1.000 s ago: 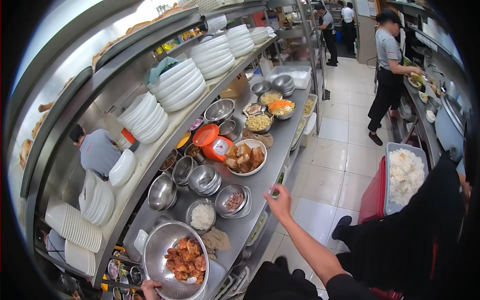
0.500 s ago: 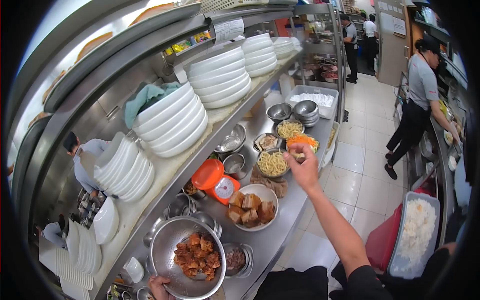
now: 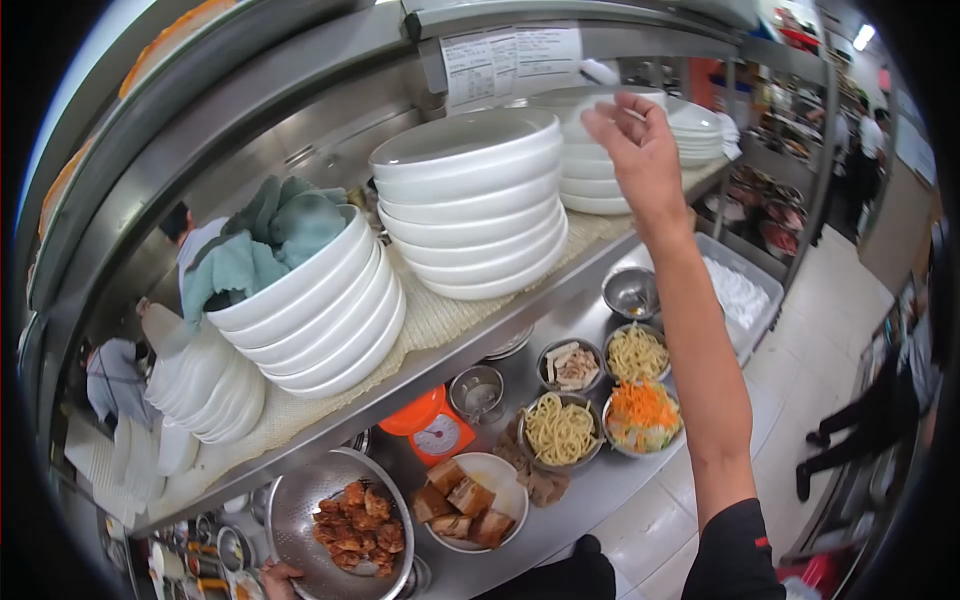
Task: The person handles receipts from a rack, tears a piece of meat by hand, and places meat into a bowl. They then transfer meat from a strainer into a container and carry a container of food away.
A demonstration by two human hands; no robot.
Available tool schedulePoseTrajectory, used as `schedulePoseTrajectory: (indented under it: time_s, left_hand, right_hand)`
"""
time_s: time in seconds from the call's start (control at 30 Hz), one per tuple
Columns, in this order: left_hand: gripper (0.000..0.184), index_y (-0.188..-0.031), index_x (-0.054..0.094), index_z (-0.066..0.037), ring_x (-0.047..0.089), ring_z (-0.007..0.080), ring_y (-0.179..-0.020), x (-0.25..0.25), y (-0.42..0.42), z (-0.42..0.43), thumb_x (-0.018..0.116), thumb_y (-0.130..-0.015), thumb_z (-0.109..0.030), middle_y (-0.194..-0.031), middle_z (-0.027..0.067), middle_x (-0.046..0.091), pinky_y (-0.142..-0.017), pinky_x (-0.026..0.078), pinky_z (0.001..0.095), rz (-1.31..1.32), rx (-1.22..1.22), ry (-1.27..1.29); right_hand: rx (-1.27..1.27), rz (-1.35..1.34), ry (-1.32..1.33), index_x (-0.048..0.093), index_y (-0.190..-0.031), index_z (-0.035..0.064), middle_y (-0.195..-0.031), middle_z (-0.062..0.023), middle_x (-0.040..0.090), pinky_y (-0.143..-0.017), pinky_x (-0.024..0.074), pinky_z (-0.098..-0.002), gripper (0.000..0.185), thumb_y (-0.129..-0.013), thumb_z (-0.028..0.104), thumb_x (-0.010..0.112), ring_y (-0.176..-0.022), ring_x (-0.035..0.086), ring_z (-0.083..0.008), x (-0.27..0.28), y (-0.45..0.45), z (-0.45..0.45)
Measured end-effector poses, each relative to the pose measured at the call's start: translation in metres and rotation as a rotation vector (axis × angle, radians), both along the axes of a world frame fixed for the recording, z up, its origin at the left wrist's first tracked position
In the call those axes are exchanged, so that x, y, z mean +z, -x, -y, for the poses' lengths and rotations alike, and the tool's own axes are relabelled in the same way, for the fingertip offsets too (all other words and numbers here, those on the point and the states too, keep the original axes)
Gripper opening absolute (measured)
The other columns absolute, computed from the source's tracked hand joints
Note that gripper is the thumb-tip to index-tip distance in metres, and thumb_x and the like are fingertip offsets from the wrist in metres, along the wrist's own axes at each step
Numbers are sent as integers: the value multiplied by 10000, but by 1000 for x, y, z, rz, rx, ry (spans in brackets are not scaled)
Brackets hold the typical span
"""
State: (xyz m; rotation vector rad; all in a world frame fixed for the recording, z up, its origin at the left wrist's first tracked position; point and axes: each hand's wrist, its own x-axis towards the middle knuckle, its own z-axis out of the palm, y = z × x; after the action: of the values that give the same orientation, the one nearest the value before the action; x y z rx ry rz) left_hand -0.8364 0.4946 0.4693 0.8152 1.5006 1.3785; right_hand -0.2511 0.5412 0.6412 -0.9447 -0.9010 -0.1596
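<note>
My left hand (image 3: 280, 578) grips the rim of a metal colander (image 3: 290, 505) at the bottom left, its fingers partly hidden under the edge. Pieces of browned fried chicken (image 3: 358, 530) lie in the colander, which is tilted towards me. Raised at shelf height, my right hand (image 3: 645, 160) has loosely curled fingers with the thumb apart, and nothing shows in it. Behind that hand stands a stack of white bowls (image 3: 590, 188); I cannot tell whether the fingers touch it. A bigger stack of white bowls (image 3: 470, 225) is to its left.
A teal cloth (image 3: 240, 265) lies in the nearest bowl stack. Below the shelf are an orange scale (image 3: 440, 435), a bowl of browned meat chunks (image 3: 468, 495), noodles (image 3: 560, 430) and shredded carrot (image 3: 645, 403). Other people stand beyond the shelf and in the aisle.
My right hand has risen from above the noodle and carrot bowls to the bowl stacks on the shelf. The view has turned towards the shelf. My left hand still holds the colander.
</note>
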Motion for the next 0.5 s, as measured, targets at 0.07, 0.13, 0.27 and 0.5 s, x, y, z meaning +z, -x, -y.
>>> schedulePoseTrajectory:
  time_s: [0.07, 0.13, 0.27, 0.5]
  left_hand:
    - [66, -606, 551, -13, 536, 210, -628, 0, -20, 15, 559, -541, -21, -650, 89, 544, -624, 457, 289, -38, 117, -28]
    - [49, -583, 535, -24, 527, 200, -620, 5, -38, 33, 556, -539, -31, -634, 75, 528, -622, 449, 287, -31, 145, -32]
    - [63, -555, 500, -44, 499, 181, -602, 13, -70, 60, 554, -525, -53, -608, 44, 491, -617, 434, 296, -73, 227, -59]
    - [119, -651, 543, -11, 535, 204, -670, -2, -71, 91, 548, -536, -42, -695, 74, 528, -646, 458, 302, -6, 287, -22]
  right_hand:
    - [105, -16, 29, 454, -1138, -52, -1066, -142, 586, -832, 422, -276, 608, -724, 275, 756, -942, 528, -161, 15, -10, -12]
    - [208, -27, 43, 451, -1135, -53, -1055, -142, 591, -833, 417, -270, 606, -725, 273, 756, -941, 531, -161, 24, -13, -19]
    - [404, -47, 26, 448, -1123, -41, -950, -105, 622, -790, 405, -239, 588, -728, 268, 755, -900, 539, -139, 34, -21, -30]
    - [478, -7, 18, 561, -950, 70, -839, 12, 615, -622, 389, -203, 289, -798, 274, 697, -719, 565, -65, 38, -38, -34]
